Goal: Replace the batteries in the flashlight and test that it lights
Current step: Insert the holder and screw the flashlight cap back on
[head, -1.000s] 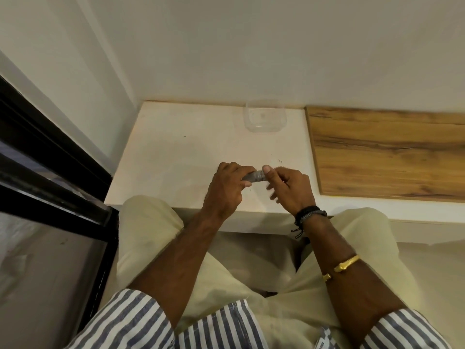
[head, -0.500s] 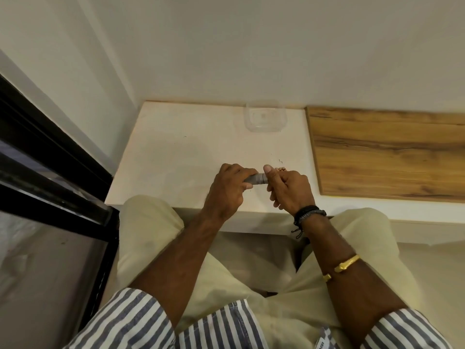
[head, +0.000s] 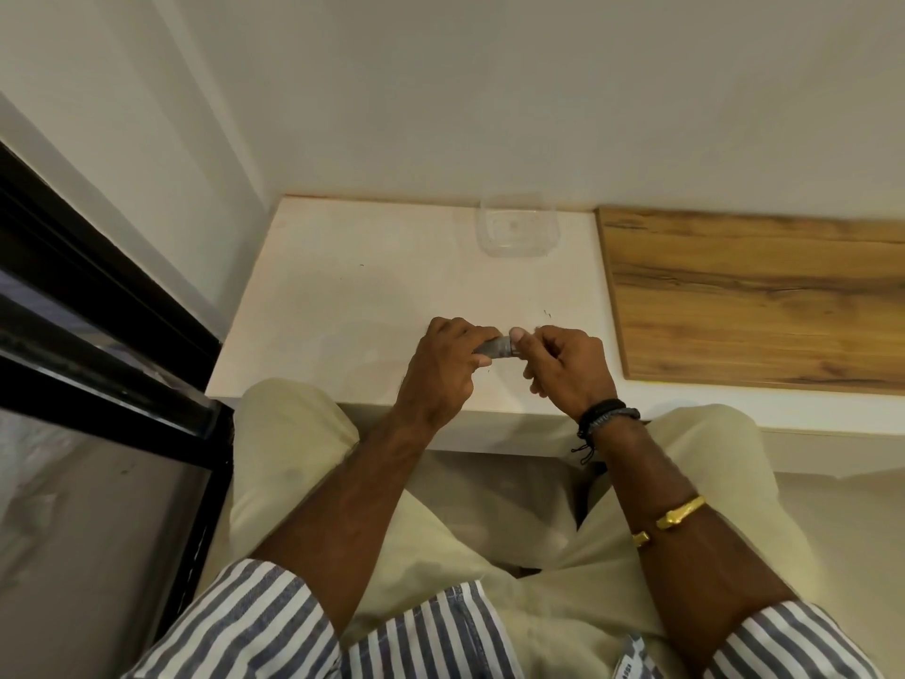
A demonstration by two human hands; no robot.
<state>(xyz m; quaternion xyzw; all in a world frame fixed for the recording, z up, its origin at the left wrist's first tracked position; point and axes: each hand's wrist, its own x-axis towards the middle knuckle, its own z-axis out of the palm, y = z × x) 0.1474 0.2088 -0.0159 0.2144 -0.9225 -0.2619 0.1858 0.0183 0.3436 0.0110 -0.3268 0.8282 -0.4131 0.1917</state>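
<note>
A small grey flashlight (head: 497,347) lies level between my two hands, just above the near edge of the white table (head: 343,296). My left hand (head: 443,374) grips its left part with curled fingers, hiding most of the body. My right hand (head: 568,367) pinches the right end with thumb and fingers curled round it. Only a short grey stretch of the flashlight shows between the hands. No batteries are visible.
A clear plastic container (head: 519,227) stands at the back of the white table by the wall. A wooden board (head: 754,296) covers the surface to the right. A black window frame (head: 98,306) runs along the left. My knees sit under the table's front edge.
My right hand has shifted slightly on the flashlight's right end, its fingers curling more. The left hand and the flashlight have stayed in place.
</note>
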